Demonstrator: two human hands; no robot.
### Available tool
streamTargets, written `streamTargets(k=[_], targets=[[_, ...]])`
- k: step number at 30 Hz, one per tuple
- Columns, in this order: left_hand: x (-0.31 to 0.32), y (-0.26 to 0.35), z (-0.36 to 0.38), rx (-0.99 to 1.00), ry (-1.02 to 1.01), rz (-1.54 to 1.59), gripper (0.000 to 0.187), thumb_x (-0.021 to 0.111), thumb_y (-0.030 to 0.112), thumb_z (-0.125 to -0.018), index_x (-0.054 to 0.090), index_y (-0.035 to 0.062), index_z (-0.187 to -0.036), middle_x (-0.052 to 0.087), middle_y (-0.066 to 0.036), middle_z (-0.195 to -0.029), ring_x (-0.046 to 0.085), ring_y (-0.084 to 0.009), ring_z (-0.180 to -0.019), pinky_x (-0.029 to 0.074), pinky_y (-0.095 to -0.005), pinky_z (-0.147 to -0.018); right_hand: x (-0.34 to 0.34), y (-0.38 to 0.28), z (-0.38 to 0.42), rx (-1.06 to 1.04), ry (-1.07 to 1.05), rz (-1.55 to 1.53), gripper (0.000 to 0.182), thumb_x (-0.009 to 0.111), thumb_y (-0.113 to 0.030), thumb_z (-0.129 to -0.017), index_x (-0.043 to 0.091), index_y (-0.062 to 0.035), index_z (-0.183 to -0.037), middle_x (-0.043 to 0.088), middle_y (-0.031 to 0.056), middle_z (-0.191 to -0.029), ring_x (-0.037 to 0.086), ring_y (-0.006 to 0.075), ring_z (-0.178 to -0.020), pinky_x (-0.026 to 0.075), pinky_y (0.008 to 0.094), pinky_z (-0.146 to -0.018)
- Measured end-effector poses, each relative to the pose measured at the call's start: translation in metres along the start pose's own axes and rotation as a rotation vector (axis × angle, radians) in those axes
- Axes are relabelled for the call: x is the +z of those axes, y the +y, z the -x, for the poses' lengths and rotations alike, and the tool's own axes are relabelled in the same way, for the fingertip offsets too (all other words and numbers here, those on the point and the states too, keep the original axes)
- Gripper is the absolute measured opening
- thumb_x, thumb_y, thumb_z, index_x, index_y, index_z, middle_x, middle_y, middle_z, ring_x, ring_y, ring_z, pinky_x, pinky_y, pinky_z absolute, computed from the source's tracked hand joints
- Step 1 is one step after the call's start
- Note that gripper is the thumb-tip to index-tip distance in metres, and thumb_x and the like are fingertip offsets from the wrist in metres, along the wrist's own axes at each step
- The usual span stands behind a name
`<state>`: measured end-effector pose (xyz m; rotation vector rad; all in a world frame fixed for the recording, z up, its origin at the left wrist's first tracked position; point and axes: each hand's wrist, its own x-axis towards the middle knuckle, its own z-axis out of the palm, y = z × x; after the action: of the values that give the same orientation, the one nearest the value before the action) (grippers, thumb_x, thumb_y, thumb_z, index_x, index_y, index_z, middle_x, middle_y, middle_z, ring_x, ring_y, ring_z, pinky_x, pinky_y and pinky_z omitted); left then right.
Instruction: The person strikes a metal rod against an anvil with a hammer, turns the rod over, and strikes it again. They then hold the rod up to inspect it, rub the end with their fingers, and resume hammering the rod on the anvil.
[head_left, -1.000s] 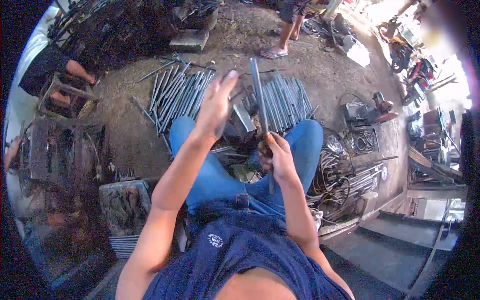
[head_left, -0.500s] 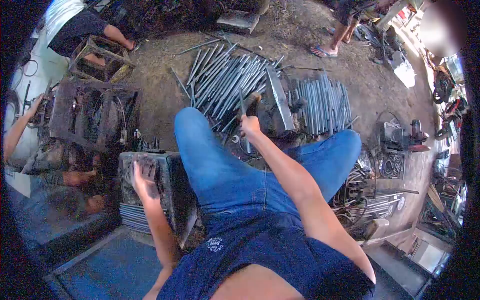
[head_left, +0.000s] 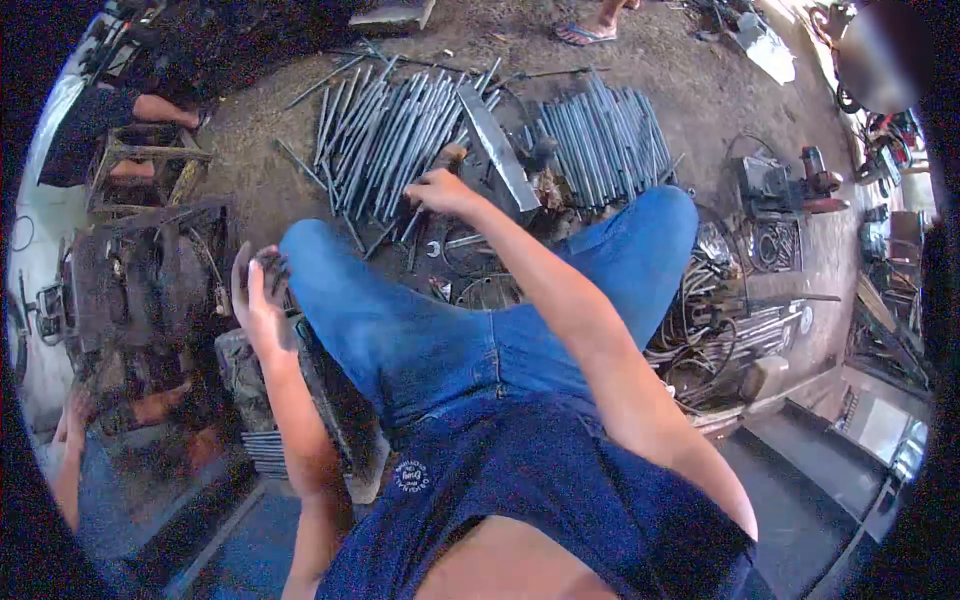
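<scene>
My right hand [head_left: 442, 192] is over the near side of a pile of grey metal rods [head_left: 390, 125]. Its fingers are closed around what looks like one metal rod [head_left: 410, 228], largely covered by the hand and lying against the others. Beside the pile, a long flat metal bar [head_left: 500, 150] slants toward me. My left hand [head_left: 262, 305] is raised by my left knee, its dark-smudged fingers spread and nothing in them. Below it stands a worn block-like box [head_left: 240, 365]. A wrench [head_left: 433, 249] rests on the ground between my legs.
A second rod stack [head_left: 605, 140] lies right of the bar. Further right are a machine with a round disc [head_left: 822, 185] and a clutter of metal parts [head_left: 710, 340]. At upper left another person's arm [head_left: 165, 110] shows near a wooden stool [head_left: 150, 165]; a sandalled foot [head_left: 590, 34] is at the top.
My right hand has moved left over the rod pile, bringing its rod down among the others. My left hand has lifted off the box toward my knee. The whole view has shifted.
</scene>
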<state>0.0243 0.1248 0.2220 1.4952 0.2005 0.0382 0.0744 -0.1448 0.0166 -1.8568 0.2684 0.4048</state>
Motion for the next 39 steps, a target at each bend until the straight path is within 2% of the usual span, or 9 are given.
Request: streamTargets(k=[12,15,18,19,22,27,29,32,39], targets=[[0.212,-0.063,-0.084,0.293,-0.578,-0.387,0.034,0.057,0.019,-0.091,0.053,-0.0010,-0.118,0.066,-0.010,-0.093,0.062,-0.0133,-0.082,0.048,-0.0253,-0.073,-0.272,-0.007,0.097,-0.203,0.509,-0.759,0.027,0.050,-0.023,-0.093,0.059,-0.0001,-0.106,0.066,0.0108,-0.096,0.064,0.0205,-0.086,0.052,0.0346,-0.077],[0.254,-0.097,-0.097,0.440,-0.622,-0.533,0.040,0.058,0.027,-0.089,0.055,-0.0051,-0.113,0.065,-0.016,-0.095,0.063,-0.0232,-0.082,0.048,-0.0327,-0.078,-0.308,0.040,0.094,-0.284,0.436,-1.051,0.025,0.047,-0.023,-0.094,0.060,-0.0041,-0.105,0.066,0.0127,-0.101,0.062,0.0238,-0.093,0.050,0.0385,-0.082],[0.289,-0.132,-0.096,0.526,-0.615,-0.590,0.043,0.056,0.029,-0.089,0.055,-0.0067,-0.113,0.064,-0.021,-0.099,0.063,-0.0327,-0.086,0.048,-0.0372,-0.079,-0.307,0.033,0.096,-0.249,0.603,-1.119,0.024,0.047,-0.022,-0.094,0.059,-0.0037,-0.102,0.066,0.0125,-0.098,0.062,0.0229,-0.089,0.050,0.0378,-0.076],[0.300,-0.145,-0.097,0.694,-0.575,-0.632,0.044,0.054,0.029,-0.090,0.054,-0.0075,-0.113,0.064,-0.024,-0.101,0.063,-0.0377,-0.089,0.048,-0.0397,-0.079,-0.309,0.036,0.095,-0.187,0.574,-1.169,0.025,0.060,-0.032,-0.087,0.065,-0.0081,-0.091,0.067,0.0073,-0.074,0.063,0.0195,-0.064,0.050,0.0337,-0.053],[0.324,-0.175,-0.095,0.522,-0.678,-0.623,0.044,0.051,0.031,-0.091,0.054,-0.0079,-0.112,0.060,-0.029,-0.105,0.058,-0.0438,-0.096,0.045,-0.0432,-0.085,-0.308,0.030,0.097,-0.182,0.685,-1.162,0.023,0.056,-0.031,-0.089,0.064,-0.0095,-0.091,0.064,0.0057,-0.068,0.060,0.0200,-0.060,0.046,0.0334,-0.050],[0.329,-0.233,-0.085,0.233,-0.765,-0.764,0.038,0.049,0.028,-0.093,0.055,-0.0040,-0.112,0.059,-0.023,-0.109,0.052,-0.0395,-0.107,0.040,-0.0449,-0.091,-0.310,0.044,0.094,-0.151,0.749,-1.191,0.020,0.054,-0.028,-0.090,0.063,-0.0095,-0.088,0.062,0.0047,-0.068,0.058,0.0189,-0.057,0.045,0.0308,-0.049],[0.326,-0.243,-0.077,0.458,-0.758,-0.754,0.037,0.049,0.028,-0.092,0.055,-0.0032,-0.111,0.059,-0.022,-0.107,0.051,-0.0382,-0.107,0.039,-0.0442,-0.092,-0.306,0.026,0.095,-0.105,0.868,-1.236,0.030,0.047,-0.036,-0.093,0.056,-0.0081,-0.087,0.059,0.0039,-0.068,0.053,0.0155,-0.050,0.043,0.0268,-0.044],[0.330,-0.255,-0.071,0.734,-0.716,-0.768,0.034,0.049,0.026,-0.092,0.057,-0.0006,-0.110,0.061,-0.019,-0.103,0.050,-0.0343,-0.107,0.037,-0.0431,-0.095,-0.332,0.100,0.087,-0.170,0.699,-1.192,0.022,0.047,-0.022,-0.094,0.058,-0.0044,-0.099,0.065,0.0116,-0.093,0.062,0.0226,-0.083,0.049,0.0373,-0.071],[0.342,-0.259,-0.067,0.770,-0.566,-0.970,0.031,0.050,0.024,-0.090,0.059,0.0006,-0.108,0.061,-0.016,-0.104,0.051,-0.0312,-0.107,0.036,-0.0428,-0.097,-0.312,0.095,0.080,-0.061,0.933,-1.131,0.021,0.049,-0.021,-0.093,0.052,-0.0014,-0.101,0.062,0.0105,-0.082,0.060,0.0248,-0.077,0.050,0.0373,-0.062]])
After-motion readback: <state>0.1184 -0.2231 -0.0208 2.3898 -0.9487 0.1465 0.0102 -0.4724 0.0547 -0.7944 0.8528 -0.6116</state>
